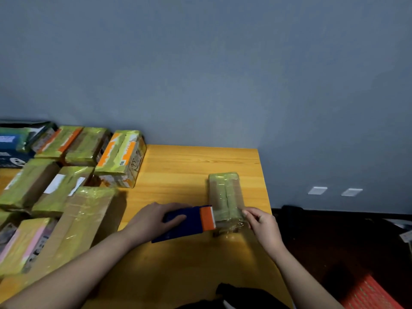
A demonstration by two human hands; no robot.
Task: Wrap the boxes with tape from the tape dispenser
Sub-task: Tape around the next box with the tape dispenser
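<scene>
near edge of the wooden table (pixel 178 264): a dark cloth-like thing (pixel 240 295) lies at the bottom of view, cannot tell what it is.

my left hand (pixel 153 221) lies over the blue body of the tape dispenser (pixel 189 221), fingers curled across its top, holding it down on the table. the dispenser's orange head points right and sits against the near left side of the small box (pixel 225 197).

my right hand (pixel 260 224) is at the near right corner of that box, thumb and fingertips pinched on what looks like a clear strip of tape (pixel 236 226) across the box's near end; the blur hides the exact grip. the box rests flat on the table, long axis running away from me, near the table's right edge, already carrying yellow-green tape bands along its top.

left of my forearm: a long cardboard box (pixel 84 221), partly taped, with smaller taped boxes beside it.

farther left and back: a cluster of taped boxes (pixel 73 157) packed close together, one with orange printing (pixel 122 157) at its right end.

beyond the table: grey-blue wall (pixel 223 63), two pale wall plates (pixel 334 191) low on the right. dark floor to the right, a red mat-like surface (pixel 370 295) at lower right.
</scene>
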